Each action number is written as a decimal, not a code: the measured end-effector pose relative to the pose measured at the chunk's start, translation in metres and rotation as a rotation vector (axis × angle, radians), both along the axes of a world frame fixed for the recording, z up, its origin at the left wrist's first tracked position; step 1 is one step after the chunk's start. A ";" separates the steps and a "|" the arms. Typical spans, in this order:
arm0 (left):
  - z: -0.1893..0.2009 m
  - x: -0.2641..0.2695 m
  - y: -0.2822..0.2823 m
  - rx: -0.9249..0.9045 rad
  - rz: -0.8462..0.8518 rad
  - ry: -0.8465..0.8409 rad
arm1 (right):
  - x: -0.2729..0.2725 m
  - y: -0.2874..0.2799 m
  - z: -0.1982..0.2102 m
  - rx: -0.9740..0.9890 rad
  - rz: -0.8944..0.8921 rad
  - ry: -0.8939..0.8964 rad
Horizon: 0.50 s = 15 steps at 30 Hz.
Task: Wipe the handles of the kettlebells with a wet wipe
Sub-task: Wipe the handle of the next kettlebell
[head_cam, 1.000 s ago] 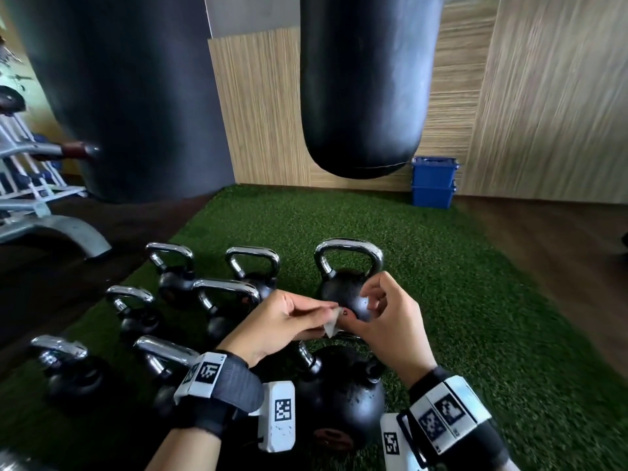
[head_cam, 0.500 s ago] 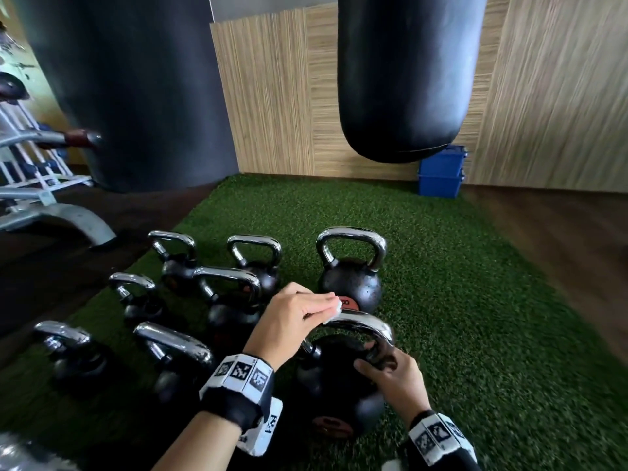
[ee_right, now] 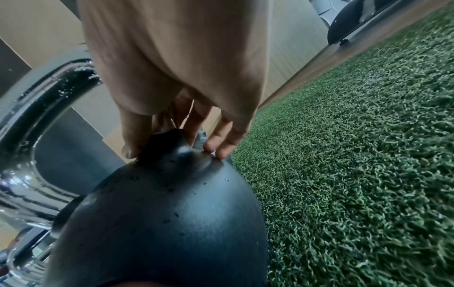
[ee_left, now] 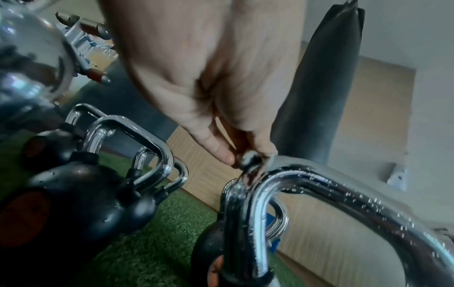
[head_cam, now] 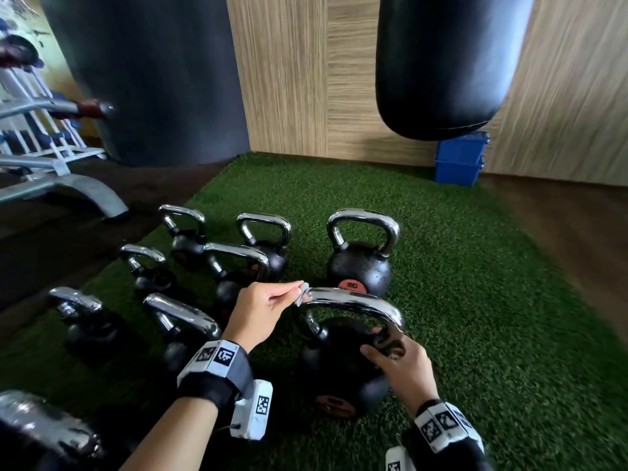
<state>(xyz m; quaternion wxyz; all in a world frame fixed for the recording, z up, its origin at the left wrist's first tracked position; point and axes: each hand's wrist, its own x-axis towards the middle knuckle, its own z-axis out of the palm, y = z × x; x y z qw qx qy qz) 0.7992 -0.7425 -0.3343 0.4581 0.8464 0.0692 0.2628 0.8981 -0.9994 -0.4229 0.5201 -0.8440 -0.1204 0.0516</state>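
Note:
A large black kettlebell (head_cam: 336,365) with a chrome handle (head_cam: 353,302) stands on the green turf right in front of me. My left hand (head_cam: 272,300) pinches a small folded wet wipe (head_cam: 303,295) and holds it against the left top corner of that handle (ee_left: 277,178). My right hand (head_cam: 397,360) grips the handle's right leg where it joins the ball (ee_right: 172,213), thumb on one side and fingers (ee_right: 221,147) on the other. Water droplets dot the chrome.
Several smaller chrome-handled kettlebells (head_cam: 234,266) stand in rows to the left, and one (head_cam: 360,260) just behind. Two black punching bags (head_cam: 448,62) hang above. A blue bin (head_cam: 460,163) sits by the wooden wall. A weight rack (head_cam: 44,137) is at far left.
My hands parted: the left kept the wipe and brought it onto the near kettlebell's handle, while the right dropped down and took hold of the handle's right leg.

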 end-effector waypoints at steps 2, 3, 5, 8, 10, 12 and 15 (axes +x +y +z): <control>-0.007 -0.001 0.005 -0.011 -0.024 -0.008 | 0.000 0.000 0.001 0.003 -0.007 0.001; -0.010 0.000 0.008 -0.034 -0.037 -0.012 | 0.001 -0.001 0.001 0.004 -0.012 0.005; -0.018 0.000 0.014 -0.122 -0.060 0.000 | 0.003 -0.001 0.001 -0.001 -0.009 0.009; -0.030 -0.001 0.019 -0.292 -0.109 0.043 | 0.005 -0.002 -0.001 0.010 -0.001 0.019; -0.033 -0.003 0.020 -0.343 -0.120 0.042 | 0.005 -0.002 -0.002 0.022 0.001 0.028; -0.037 -0.001 0.022 -0.370 -0.134 0.045 | 0.006 -0.003 -0.003 0.017 0.003 0.027; -0.046 0.000 0.022 -0.485 -0.112 0.109 | 0.007 -0.003 -0.001 0.003 0.005 0.036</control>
